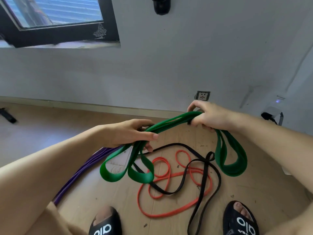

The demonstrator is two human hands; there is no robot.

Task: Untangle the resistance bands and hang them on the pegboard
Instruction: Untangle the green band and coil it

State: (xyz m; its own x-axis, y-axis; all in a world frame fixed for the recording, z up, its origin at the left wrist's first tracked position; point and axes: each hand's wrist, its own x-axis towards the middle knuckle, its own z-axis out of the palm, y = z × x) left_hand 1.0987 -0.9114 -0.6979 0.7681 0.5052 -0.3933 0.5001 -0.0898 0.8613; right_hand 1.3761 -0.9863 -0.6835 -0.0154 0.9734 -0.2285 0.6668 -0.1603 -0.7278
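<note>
A wide green resistance band (171, 122), folded into several loops, stretches between my two hands above the floor. My left hand (130, 133) grips its left part, and two loops hang below it. My right hand (208, 116) grips the right part, with a broad loop drooping underneath. On the cardboard below lie a thin red band (169, 177) and a black band (201, 168), crossing over each other. A purple band (84, 170) lies on the floor under my left forearm. No pegboard is in view.
A flattened cardboard sheet (254, 184) covers the floor by my feet in black sandals (240, 219). A grey wall with a socket (202, 95) rises ahead, a window (55, 17) at upper left, a black hook-like object (161, 5) high on the wall.
</note>
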